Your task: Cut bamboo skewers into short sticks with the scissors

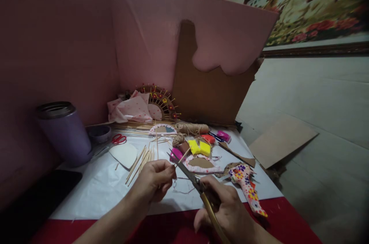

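Note:
In my left hand (pixel 158 181), fingers pinched together, is a thin wooden stick (pixel 184 155) that slants up to the right. My right hand (pixel 223 203) grips a pair of scissors (pixel 190 176) with gold-coloured handles. Their dark blades are parted and reach up to the left, close to the stick beside my left fingertips. Whether the blades touch the stick, I cannot tell. Just beyond lie a half-round cardboard piece (pixel 201 163) edged in pink cloth and yellow packets (pixel 199 147). A bundle of loose sticks (pixel 147 161) rests left of them.
A purple tumbler (pixel 65 132) and red-handled scissors (pixel 119 139) stand and lie at left. At the back are a decorated cardboard arch (pixel 170 107), pink cloth (pixel 132 107) and a twine roll (pixel 191 128). A flower-patterned glue gun (pixel 248 186) lies at right. Pink boards (pixel 144 36) rise behind.

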`<state>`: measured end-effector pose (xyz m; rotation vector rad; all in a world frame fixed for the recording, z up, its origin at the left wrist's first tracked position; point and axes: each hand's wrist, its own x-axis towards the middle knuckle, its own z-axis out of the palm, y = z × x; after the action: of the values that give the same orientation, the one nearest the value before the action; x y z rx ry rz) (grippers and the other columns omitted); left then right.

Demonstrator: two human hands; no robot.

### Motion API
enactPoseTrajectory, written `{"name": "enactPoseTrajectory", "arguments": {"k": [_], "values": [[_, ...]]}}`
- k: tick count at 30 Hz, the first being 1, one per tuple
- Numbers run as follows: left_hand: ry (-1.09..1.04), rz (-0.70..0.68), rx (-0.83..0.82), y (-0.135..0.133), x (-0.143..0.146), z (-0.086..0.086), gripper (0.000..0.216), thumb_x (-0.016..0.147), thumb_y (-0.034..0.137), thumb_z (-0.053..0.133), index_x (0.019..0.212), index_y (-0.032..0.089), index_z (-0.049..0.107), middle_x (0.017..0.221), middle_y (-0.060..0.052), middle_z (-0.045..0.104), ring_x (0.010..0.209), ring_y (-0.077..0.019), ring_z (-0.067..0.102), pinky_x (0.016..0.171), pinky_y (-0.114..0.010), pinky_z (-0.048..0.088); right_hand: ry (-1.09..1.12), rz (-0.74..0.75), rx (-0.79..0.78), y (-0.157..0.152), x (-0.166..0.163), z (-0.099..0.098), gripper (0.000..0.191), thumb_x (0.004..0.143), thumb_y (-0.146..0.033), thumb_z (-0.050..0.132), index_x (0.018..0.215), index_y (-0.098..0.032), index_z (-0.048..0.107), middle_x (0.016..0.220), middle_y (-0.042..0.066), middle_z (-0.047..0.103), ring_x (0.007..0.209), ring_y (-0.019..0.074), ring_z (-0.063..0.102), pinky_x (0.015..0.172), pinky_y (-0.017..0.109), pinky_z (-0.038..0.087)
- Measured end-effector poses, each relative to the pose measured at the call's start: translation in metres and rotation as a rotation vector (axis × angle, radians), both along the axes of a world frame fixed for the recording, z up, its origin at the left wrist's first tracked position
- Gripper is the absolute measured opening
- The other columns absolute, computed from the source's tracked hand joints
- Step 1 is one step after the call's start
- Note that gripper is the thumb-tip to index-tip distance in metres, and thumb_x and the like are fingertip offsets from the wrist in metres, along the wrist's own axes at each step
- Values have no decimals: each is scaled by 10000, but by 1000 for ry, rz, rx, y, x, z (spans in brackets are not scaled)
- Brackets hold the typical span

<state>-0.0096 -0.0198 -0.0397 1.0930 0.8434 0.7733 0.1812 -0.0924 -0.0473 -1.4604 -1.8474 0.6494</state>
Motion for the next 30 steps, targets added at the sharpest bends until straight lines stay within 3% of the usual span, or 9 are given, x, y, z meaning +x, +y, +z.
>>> {"name": "enactPoseTrajectory", "arguments": {"k": [4, 7, 10, 14, 17, 21, 23, 28, 30], "values": [[344, 375, 756, -6, 2, -10, 190, 777, 312, 550, 657, 166, 572, 544, 3, 515, 504, -95, 440, 520, -220, 330, 42, -40, -65, -3, -8, 6, 300, 623, -264, 736, 752, -196, 475, 473, -111, 321, 461, 82, 280, 431, 192, 254], [533, 441, 978, -10, -1, -12, 222, 807, 289, 505, 628, 168, 555, 564, 5, 502, 523, -98, 430, 551, -237, 312, 60, -47, -116, -5, -14, 10, 294, 641, -309, 725, 737, -195, 471, 463, -115, 288, 458, 80, 269, 424, 193, 234], [501, 373, 772, -8, -3, -7, 288, 798, 320, 493, 554, 168, 478, 499, 38, 384, 479, -82, 330, 490, -220, 264, 37, -61, -114, -5, -18, 11, 314, 604, -267, 747, 724, -196, 466, 465, -118, 275, 461, 76, 265, 423, 189, 229], [157, 138, 228, 0, -4, 4, 280, 671, 376, 569, 516, 177, 447, 399, 85, 268, 373, -46, 183, 370, -184, 129, -6, -38, -22, -3, -14, 6, 357, 562, -213, 773, 723, -198, 455, 486, -120, 264, 462, 70, 246, 423, 186, 231], [-14, -30, -91, 6, -7, 10, 290, 507, 305, 661, 460, 181, 403, 357, 96, 286, 321, -13, 115, 334, -174, 43, -26, 22, 50, -1, -7, 0, 420, 528, -263, 807, 730, -204, 444, 488, -119, 276, 459, 71, 248, 411, 187, 232], [-77, -205, -279, 9, -8, 7, 248, 505, 251, 677, 492, 178, 440, 348, 98, 301, 311, -9, 92, 322, -170, 45, -42, 34, 67, -2, 0, -4, 438, 500, -262, 816, 750, -207, 460, 473, -122, 269, 447, 76, 248, 391, 188, 228], [-31, -127, -169, 7, -5, 3, 233, 602, 329, 644, 541, 182, 474, 346, 92, 304, 312, -24, 104, 331, -179, 69, -39, -7, 40, -2, -1, -2, 381, 543, -226, 784, 733, -207, 454, 477, -118, 274, 447, 77, 256, 402, 189, 241], [305, 335, 658, -5, 2, -4, 219, 750, 315, 584, 590, 169, 556, 520, 15, 458, 511, -93, 391, 515, -213, 295, -19, -85, -1, -3, -10, 4, 329, 587, -229, 751, 736, -200, 459, 475, -116, 301, 447, 78, 282, 430, 190, 267], [369, 382, 783, -7, 0, -3, 235, 761, 286, 578, 562, 167, 545, 537, 22, 430, 531, -90, 369, 548, -220, 292, -14, -93, -5, -2, -13, 5, 340, 578, -250, 759, 744, -198, 467, 473, -115, 317, 445, 79, 286, 425, 191, 264]]}}
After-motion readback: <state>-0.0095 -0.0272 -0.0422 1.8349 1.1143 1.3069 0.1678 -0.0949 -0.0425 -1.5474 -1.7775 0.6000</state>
